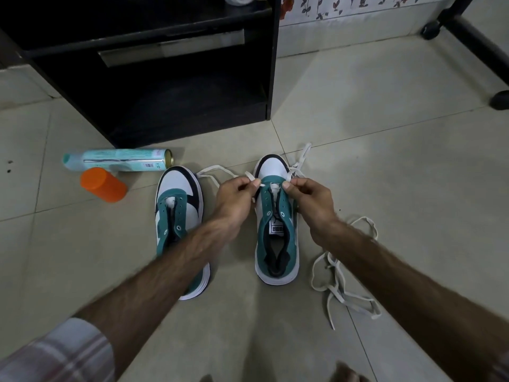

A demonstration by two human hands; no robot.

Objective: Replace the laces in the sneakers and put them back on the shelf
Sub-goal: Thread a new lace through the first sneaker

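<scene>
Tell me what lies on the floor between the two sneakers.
In the head view, a strand of white lace lies there near the toes, and the left hand and forearm cross above the gap between the left sneaker and right sneaker; otherwise bare tile.

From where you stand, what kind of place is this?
Probably a room in a home. The sneakers stand on a tiled floor before a black shelf, and a wall with flower pattern is behind.
</scene>
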